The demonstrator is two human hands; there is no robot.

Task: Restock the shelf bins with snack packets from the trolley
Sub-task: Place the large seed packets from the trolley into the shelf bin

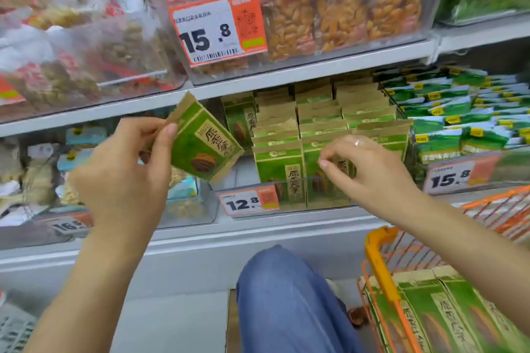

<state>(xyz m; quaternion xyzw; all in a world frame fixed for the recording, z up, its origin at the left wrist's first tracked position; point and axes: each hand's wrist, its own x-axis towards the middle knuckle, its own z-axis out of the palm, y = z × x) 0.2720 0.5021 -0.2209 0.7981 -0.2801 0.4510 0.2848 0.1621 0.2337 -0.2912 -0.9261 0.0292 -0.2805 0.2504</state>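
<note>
Head view, left grip: left hand (126, 172) at centre left of the frame, thumb and curled fingers pinching a green snack packet (202, 140) by its upper left corner; packet tilted, hanging in the air just left of the bin.
Head view, right grip: right hand (364, 172) at centre right, fingers bent down onto the front row of packets (279, 175) in the bin; thumb and forefinger drawn close together, but whether pinching a packet top or only touching it, cannot tell.
Head view, bin: clear shelf bin (286, 210) at mid frame, behind a 12.8 price tag (248, 203); rows of matching green packets standing upright, a gap showing at its left side near the held packet.
Head view, supply: orange trolley (381, 264) at lower right, with green cartons (447, 315) of the same print inside.
Step in hand: placing, judged; one packet carried to the bin, not yet set in.
Next move: likely needs the held packet turned upright and slid into the left gap, with the standing rows steadied against tipping.
Progress: bin looks mostly full; stock left in the trolley.
</note>
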